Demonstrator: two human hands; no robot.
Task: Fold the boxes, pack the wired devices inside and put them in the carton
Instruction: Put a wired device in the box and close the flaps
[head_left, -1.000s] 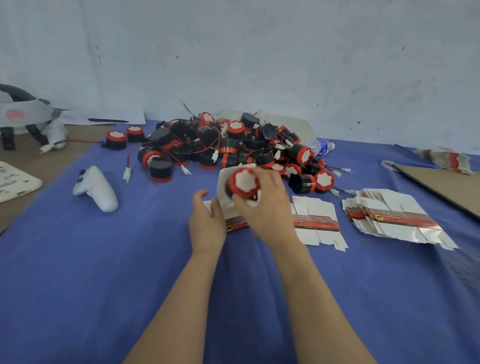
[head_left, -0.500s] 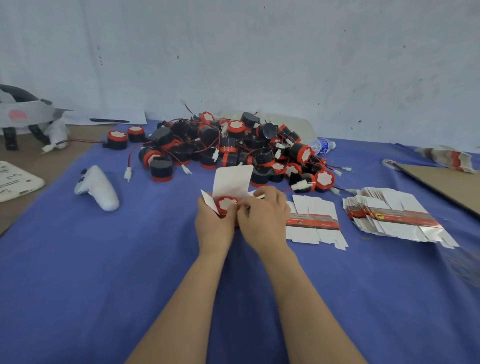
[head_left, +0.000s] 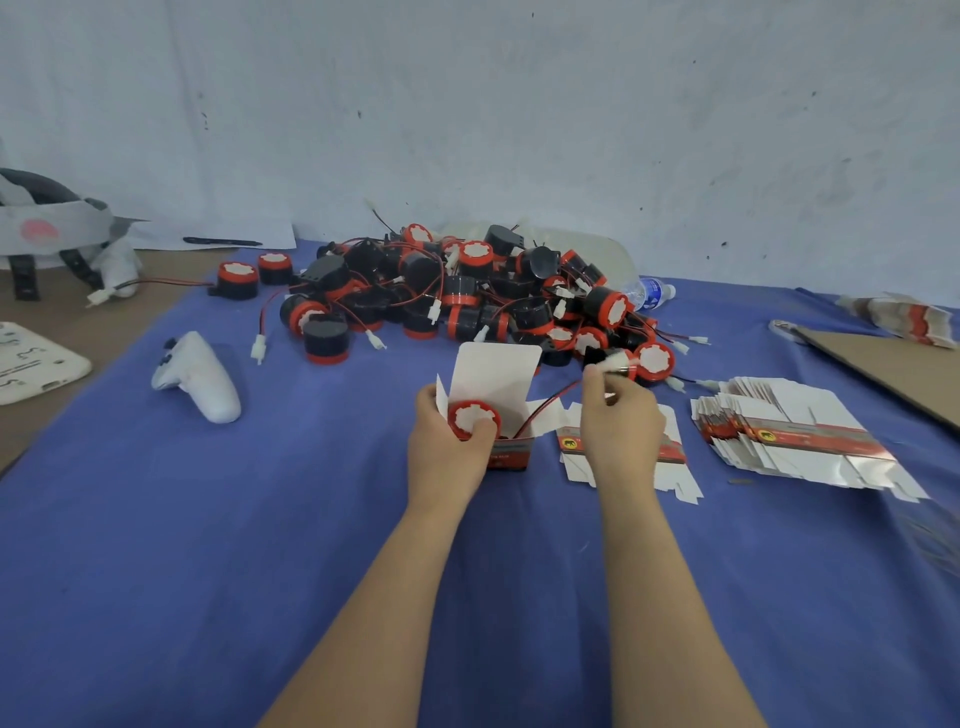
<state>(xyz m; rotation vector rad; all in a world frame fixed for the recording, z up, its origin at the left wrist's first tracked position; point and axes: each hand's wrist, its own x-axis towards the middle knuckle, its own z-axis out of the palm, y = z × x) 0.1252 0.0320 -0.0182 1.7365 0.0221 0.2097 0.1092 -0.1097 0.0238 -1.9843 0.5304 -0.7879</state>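
From the head view, a small printed box (head_left: 511, 453) stands upright near the middle of the blue-clothed surface (head_left: 208, 519), its white top flap raised toward the far edge. The left hand (head_left: 447, 457) holds the box from its left side with the fingers curled round it, and the thumb presses on the white face of a red-rimmed device (head_left: 471, 417) that sits in the open mouth of the box. A red and black wire (head_left: 545, 402) runs out of the box, up and to the right, to the right hand (head_left: 621, 434). That hand is lifted just beside the box, its fingertips pinched together on the white connector (head_left: 613, 362) at the wire's end, the other fingers curled. Under the right hand a few flat box blanks (head_left: 675, 475) lie on the cloth, and a fanned stack of blanks (head_left: 789, 434) lies nearer the right edge. A pile of devices (head_left: 467, 296), black with red rims and tangled in their wires, fills the middle of the far edge, with a water bottle (head_left: 649, 291) lying at its right end. A white controller (head_left: 200, 376) lies toward the left edge. A brown cardboard sheet (head_left: 893, 364) overlaps the far right corner. Off the cloth at the far left corner rests a grey and white headset (head_left: 52, 228).
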